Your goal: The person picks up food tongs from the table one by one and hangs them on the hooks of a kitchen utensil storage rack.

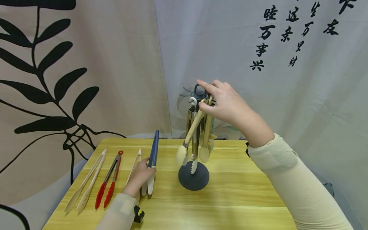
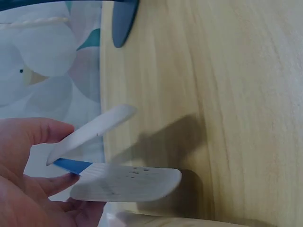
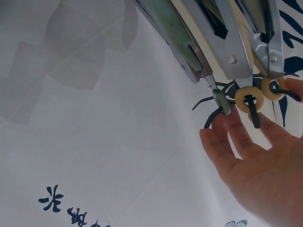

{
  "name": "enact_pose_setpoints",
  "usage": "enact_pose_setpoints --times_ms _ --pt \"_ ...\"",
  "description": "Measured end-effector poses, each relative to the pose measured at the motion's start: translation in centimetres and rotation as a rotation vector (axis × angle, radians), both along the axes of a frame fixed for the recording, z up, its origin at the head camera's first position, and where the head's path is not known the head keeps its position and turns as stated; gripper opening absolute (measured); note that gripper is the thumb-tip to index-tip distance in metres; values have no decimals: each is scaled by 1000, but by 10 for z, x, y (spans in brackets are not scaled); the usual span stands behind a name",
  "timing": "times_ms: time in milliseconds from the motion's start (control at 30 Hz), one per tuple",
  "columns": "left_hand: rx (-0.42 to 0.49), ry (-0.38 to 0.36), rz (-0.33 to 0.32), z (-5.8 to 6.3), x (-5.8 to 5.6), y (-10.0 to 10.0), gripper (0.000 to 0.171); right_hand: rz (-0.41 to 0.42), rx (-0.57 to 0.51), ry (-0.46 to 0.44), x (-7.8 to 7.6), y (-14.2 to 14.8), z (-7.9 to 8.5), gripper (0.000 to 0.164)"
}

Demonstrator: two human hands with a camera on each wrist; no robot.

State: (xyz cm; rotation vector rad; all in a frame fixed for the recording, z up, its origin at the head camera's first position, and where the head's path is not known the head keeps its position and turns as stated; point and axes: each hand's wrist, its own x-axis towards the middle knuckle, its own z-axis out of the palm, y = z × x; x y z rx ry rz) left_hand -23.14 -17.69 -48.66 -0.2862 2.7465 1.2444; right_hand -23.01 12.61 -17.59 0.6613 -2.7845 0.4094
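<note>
My left hand (image 1: 141, 177) pinches a pair of tongs (image 1: 154, 148) with blue handles and white tips, near the tips. In the left wrist view, thumb and fingers hold either side of the parted white tips (image 2: 125, 182). My right hand (image 1: 225, 100) is at the top of a dark utensil stand (image 1: 194, 176), its fingers and thumb around the hooks. Several tongs hang from it, among them a cream-tipped pair (image 1: 192, 129). In the right wrist view, fingertips meet the dark hooks (image 3: 253, 116), which carry yellow rings and a green-handled pair of tongs (image 3: 175, 38).
Left on the wooden table (image 1: 244, 191) lie beige tongs (image 1: 86, 182) and red-tipped tongs (image 1: 110, 179). Another slim pair (image 1: 135, 164) lies partly hidden behind my left hand. A patterned curtain (image 1: 126, 64) hangs behind the table's back edge.
</note>
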Motion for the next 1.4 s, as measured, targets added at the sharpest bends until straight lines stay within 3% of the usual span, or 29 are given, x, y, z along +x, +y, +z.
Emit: enact_pose_setpoints --times_ms 233,533,700,1100,1400 --pt "13 121 28 15 1 4 71 -12 -11 1 0 0 -2 64" --pt "-82 250 66 31 4 9 75 -11 -18 4 0 -1 -2 64" --pt "-75 313 74 35 5 9 76 -12 -19 9 -1 -2 -3 65" --pt "-54 374 63 33 7 6 79 -11 -23 18 -1 -3 -4 64" --pt "-11 471 72 44 8 12 79 -13 -3 37 -1 -5 -5 64"
